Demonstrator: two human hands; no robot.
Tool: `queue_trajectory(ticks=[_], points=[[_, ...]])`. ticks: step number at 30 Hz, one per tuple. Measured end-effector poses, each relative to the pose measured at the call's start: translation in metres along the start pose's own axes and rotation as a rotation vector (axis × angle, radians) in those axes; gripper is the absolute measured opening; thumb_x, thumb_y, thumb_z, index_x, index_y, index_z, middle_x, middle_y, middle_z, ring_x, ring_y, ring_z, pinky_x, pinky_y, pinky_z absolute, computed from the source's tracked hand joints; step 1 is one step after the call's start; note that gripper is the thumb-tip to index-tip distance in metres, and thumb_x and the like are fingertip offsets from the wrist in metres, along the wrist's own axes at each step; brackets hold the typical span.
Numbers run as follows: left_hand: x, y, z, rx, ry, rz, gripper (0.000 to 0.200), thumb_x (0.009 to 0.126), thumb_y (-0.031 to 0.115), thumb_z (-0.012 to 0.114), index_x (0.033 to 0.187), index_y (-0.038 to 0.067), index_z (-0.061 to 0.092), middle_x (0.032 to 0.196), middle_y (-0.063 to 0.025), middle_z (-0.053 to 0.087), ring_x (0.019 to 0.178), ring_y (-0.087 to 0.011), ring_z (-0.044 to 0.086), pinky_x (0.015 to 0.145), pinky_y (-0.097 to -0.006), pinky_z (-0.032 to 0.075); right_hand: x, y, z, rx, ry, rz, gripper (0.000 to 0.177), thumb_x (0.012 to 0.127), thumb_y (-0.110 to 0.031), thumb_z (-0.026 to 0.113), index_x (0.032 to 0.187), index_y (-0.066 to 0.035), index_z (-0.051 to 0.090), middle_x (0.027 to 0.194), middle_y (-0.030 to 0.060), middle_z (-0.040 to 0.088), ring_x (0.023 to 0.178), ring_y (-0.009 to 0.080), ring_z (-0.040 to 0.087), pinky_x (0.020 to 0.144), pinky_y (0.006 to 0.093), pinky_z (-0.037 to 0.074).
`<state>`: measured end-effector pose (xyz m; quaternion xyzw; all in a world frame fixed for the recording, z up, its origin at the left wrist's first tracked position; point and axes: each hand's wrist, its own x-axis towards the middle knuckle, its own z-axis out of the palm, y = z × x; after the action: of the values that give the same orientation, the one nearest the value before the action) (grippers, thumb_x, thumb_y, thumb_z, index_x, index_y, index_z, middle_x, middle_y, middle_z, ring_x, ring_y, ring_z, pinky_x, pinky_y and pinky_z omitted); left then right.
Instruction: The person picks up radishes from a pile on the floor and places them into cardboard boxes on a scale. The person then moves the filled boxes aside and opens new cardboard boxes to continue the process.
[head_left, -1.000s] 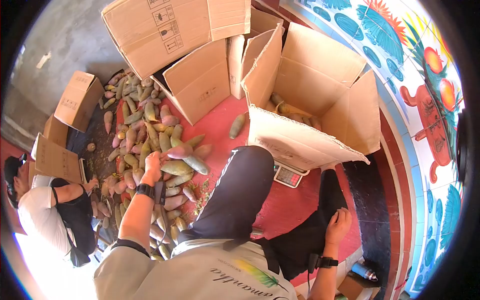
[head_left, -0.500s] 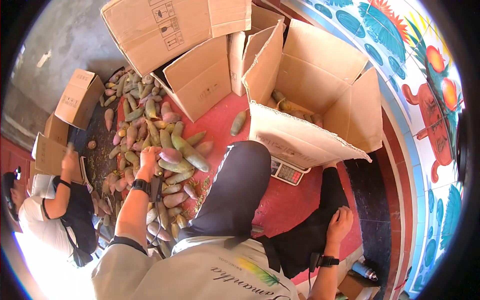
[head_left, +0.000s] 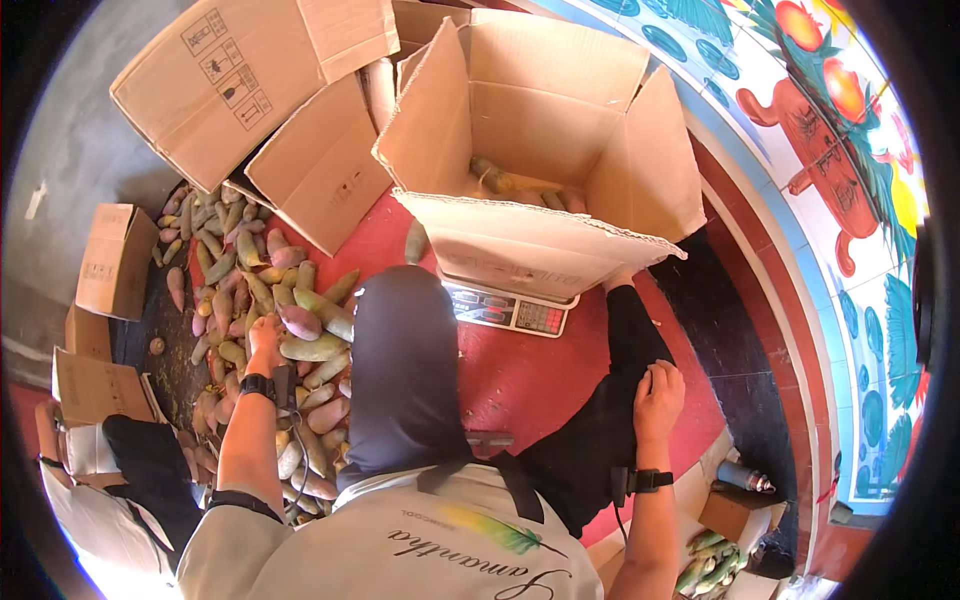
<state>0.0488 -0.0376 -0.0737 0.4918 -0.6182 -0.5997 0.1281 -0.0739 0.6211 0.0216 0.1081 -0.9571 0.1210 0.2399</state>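
My left hand (head_left: 265, 343) reaches down into a heap of green and pinkish radishes (head_left: 325, 370). Its fingers are curled beside a pink radish (head_left: 300, 322); what lies under them is hidden. Loosely bent, my right hand (head_left: 659, 397) rests on my dark trouser leg (head_left: 585, 440) with nothing in it. In front of my raised knee (head_left: 405, 350), a large open cardboard box (head_left: 530, 240) stands on a white scale (head_left: 540, 318) with a keypad. Several radishes (head_left: 500, 180) lie at the bottom of this box.
More cardboard boxes stand behind the heap, among them a tilted box (head_left: 240, 80), and along the left wall a small box (head_left: 112, 260). A co-worker (head_left: 110, 490) sits at lower left. A blue can (head_left: 745, 477) and a low box of green vegetables (head_left: 715, 560) lie at lower right.
My view has shifted to the right, so the boxes and heap appear farther left. My left hand stays low at the heap and my right hand on my leg. The co-worker's arm has lowered.
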Motion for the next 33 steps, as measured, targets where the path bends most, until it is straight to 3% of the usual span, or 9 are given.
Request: queue_trajectory(ticks=[1, 8, 15, 18, 21, 23, 26, 29, 33], points=[[-0.001, 0.002, 0.001, 0.048, 0.004, -0.038, 0.028, 0.092, 0.024, 0.043, 0.112, 0.005, 0.049, 0.111, -0.0073, 0.056, 0.095, -0.0209, 0.057, 0.073, -0.0367, 0.044, 0.000, 0.001, 0.000, 0.003, -0.001, -0.004, 0.012, 0.076, -0.005, 0.059, 0.088, -0.003, 0.060, 0.098, 0.0115, 0.059, 0.089, 0.0292, 0.056, 0.078, 0.0386, 0.044], [0.006, -0.003, 0.012, 0.041, -0.025, -0.005, 0.017, 0.087, 0.022, 0.047, 0.094, 0.008, 0.054, 0.091, -0.0020, 0.059, 0.081, -0.0149, 0.060, 0.061, -0.0279, 0.045, 0.002, -0.002, -0.001, 0.030, 0.024, -0.014, 0.011, 0.077, -0.006, 0.058, 0.088, -0.004, 0.059, 0.097, 0.0111, 0.059, 0.089, 0.0292, 0.055, 0.077, 0.0387, 0.044], [-0.012, 0.015, 0.026, -0.092, -0.001, -0.015, 0.021, 0.092, 0.027, 0.039, 0.092, 0.011, 0.053, 0.092, -0.0011, 0.060, 0.080, -0.0134, 0.059, 0.064, -0.0292, 0.045, 0.003, -0.003, -0.001, 0.023, 0.009, -0.015, 0.010, 0.077, -0.006, 0.058, 0.087, -0.004, 0.059, 0.097, 0.0109, 0.059, 0.089, 0.0292, 0.055, 0.077, 0.0389, 0.044], [-0.028, 0.033, 0.033, -0.005, 0.063, 0.125, 0.023, 0.092, 0.024, 0.040, 0.086, 0.009, 0.057, 0.079, -0.0010, 0.059, 0.072, -0.0122, 0.057, 0.061, -0.0272, 0.045, 0.002, -0.005, 0.000, 0.025, 0.014, -0.006, 0.011, 0.075, -0.005, 0.058, 0.086, -0.003, 0.059, 0.096, 0.0114, 0.058, 0.089, 0.0297, 0.056, 0.078, 0.0389, 0.044], [-0.001, 0.019, 0.024, 0.030, 0.046, 0.361, 0.031, 0.093, 0.024, 0.038, 0.078, 0.005, 0.057, 0.072, -0.0066, 0.058, 0.068, -0.0193, 0.056, 0.063, -0.0328, 0.046, 0.002, -0.004, -0.001, 0.007, 0.010, -0.027, 0.010, 0.078, -0.006, 0.057, 0.088, -0.003, 0.058, 0.097, 0.0108, 0.058, 0.090, 0.0293, 0.055, 0.077, 0.0388, 0.044], [0.009, 0.018, 0.018, 0.434, 0.209, 0.558, 0.035, 0.093, 0.023, 0.038, 0.072, 0.001, 0.056, 0.068, -0.0133, 0.057, 0.069, -0.0285, 0.054, 0.068, -0.0377, 0.044, 0.001, -0.005, -0.001, -0.001, 0.001, -0.007, 0.011, 0.078, -0.006, 0.058, 0.088, -0.003, 0.058, 0.098, 0.0112, 0.058, 0.090, 0.0293, 0.055, 0.078, 0.0390, 0.043], [-0.024, 0.042, 0.032, 0.780, 0.388, 0.763, 0.034, 0.092, 0.022, 0.038, 0.074, 0.000, 0.056, 0.074, -0.0161, 0.058, 0.077, -0.0340, 0.051, 0.074, -0.0399, 0.041, 0.000, -0.003, 0.000, 0.007, -0.002, -0.010, 0.011, 0.077, -0.005, 0.058, 0.088, -0.003, 0.058, 0.098, 0.0113, 0.058, 0.090, 0.0293, 0.055, 0.078, 0.0393, 0.043], [-0.033, 0.045, 0.043, 0.700, 0.441, 0.777, 0.032, 0.092, 0.021, 0.038, 0.076, 0.000, 0.056, 0.081, -0.0146, 0.059, 0.086, -0.0335, 0.050, 0.077, -0.0404, 0.040, -0.001, -0.001, 0.002, 0.012, 0.009, -0.006, 0.011, 0.077, -0.005, 0.058, 0.087, -0.003, 0.058, 0.097, 0.0115, 0.058, 0.089, 0.0294, 0.055, 0.078, 0.0395, 0.043], [-0.043, 0.055, 0.053, 0.835, 0.295, 1.047, 0.029, 0.091, 0.019, 0.038, 0.082, 0.000, 0.058, 0.091, -0.0155, 0.058, 0.090, -0.0343, 0.049, 0.080, -0.0413, 0.040, 0.001, -0.003, -0.001, 0.031, 0.029, -0.008, 0.011, 0.076, -0.005, 0.058, 0.087, -0.003, 0.058, 0.096, 0.0117, 0.058, 0.089, 0.0297, 0.055, 0.077, 0.0399, 0.043]])
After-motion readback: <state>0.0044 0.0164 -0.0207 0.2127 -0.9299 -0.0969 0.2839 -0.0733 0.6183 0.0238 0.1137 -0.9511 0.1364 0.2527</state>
